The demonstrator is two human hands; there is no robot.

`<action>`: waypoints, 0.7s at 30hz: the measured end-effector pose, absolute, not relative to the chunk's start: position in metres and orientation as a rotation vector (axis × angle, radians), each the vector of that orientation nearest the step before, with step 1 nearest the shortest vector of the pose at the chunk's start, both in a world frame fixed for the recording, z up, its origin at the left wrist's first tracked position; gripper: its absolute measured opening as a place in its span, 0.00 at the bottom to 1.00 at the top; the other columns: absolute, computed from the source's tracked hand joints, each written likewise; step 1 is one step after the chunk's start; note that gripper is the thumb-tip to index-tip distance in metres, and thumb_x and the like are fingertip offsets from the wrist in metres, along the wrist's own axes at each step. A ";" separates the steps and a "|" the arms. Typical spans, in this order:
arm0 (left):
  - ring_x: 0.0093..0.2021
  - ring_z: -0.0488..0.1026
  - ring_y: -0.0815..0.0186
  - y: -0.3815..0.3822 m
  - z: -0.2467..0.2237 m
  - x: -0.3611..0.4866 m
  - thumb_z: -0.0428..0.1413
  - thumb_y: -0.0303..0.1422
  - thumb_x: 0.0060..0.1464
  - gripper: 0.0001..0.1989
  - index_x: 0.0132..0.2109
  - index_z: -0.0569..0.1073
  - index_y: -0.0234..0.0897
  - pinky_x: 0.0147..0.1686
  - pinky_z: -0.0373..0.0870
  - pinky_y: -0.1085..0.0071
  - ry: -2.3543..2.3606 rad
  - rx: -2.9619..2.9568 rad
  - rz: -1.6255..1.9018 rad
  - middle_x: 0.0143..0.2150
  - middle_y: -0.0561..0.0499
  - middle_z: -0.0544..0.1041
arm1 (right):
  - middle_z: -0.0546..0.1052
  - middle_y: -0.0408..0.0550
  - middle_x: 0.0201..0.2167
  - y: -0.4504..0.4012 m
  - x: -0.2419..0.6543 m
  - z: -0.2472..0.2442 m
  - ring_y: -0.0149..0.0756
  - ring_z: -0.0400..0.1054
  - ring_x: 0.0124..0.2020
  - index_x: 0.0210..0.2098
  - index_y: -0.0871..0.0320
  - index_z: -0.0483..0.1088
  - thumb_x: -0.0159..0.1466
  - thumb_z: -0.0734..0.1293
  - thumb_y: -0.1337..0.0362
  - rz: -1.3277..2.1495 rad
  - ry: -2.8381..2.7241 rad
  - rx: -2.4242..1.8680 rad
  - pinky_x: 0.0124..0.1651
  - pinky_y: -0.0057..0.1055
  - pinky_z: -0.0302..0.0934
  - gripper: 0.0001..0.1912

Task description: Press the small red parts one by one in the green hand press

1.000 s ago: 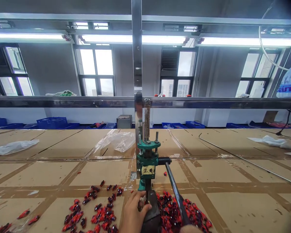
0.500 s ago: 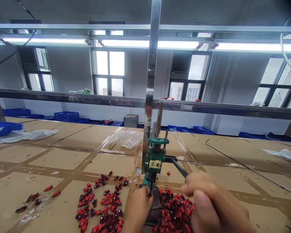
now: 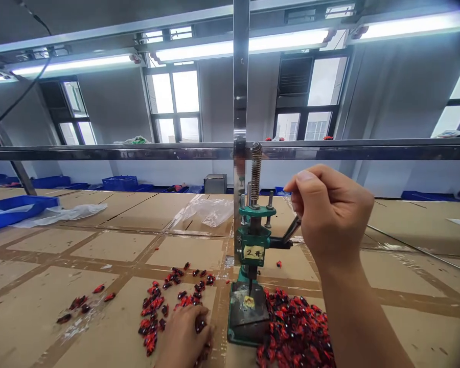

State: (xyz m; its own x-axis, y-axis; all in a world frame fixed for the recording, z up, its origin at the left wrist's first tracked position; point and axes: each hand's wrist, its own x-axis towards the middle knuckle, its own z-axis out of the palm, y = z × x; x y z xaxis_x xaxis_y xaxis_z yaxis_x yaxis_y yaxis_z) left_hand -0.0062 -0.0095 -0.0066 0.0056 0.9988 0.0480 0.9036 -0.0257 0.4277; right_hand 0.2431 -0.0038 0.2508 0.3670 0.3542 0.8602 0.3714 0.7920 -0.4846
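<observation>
Our left hand (image 3: 184,337) sits low at the bottom edge of the view, on the right side of the loose red-and-black pieces (image 3: 153,312), its fingers (image 3: 201,327) curled narrowly; we cannot tell whether they hold a piece. Our right hand (image 3: 331,214) is raised, its thumb and forefinger pinched close, with nothing visible between them. The lever (image 3: 291,230) of the green hand press (image 3: 253,240) points toward that hand, its end hidden behind it. Between our hands stands the press's dark base (image 3: 248,319), with a heaped pile of pieces (image 3: 295,327) just right of it, running off the lower edge. Open cardboard-covered table (image 3: 406,266) spreads to the right.
</observation>
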 end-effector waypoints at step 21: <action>0.47 0.78 0.55 0.024 -0.038 0.066 0.56 0.48 0.57 0.21 0.48 0.82 0.40 0.49 0.75 0.61 1.416 1.806 1.101 0.46 0.43 0.82 | 0.63 0.40 0.18 0.003 0.245 0.246 0.26 0.55 0.20 0.26 0.58 0.72 0.68 0.62 0.64 0.047 -1.248 -0.559 0.23 0.29 0.49 0.15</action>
State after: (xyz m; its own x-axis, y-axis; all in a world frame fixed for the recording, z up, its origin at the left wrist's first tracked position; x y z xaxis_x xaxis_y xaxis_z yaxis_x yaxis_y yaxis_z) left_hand 0.0661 0.0244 -0.0381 0.0927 0.9642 0.2484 0.4783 -0.2620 0.8382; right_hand 0.2454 0.0027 0.2457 0.3341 0.3316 0.8823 0.2644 0.8655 -0.4254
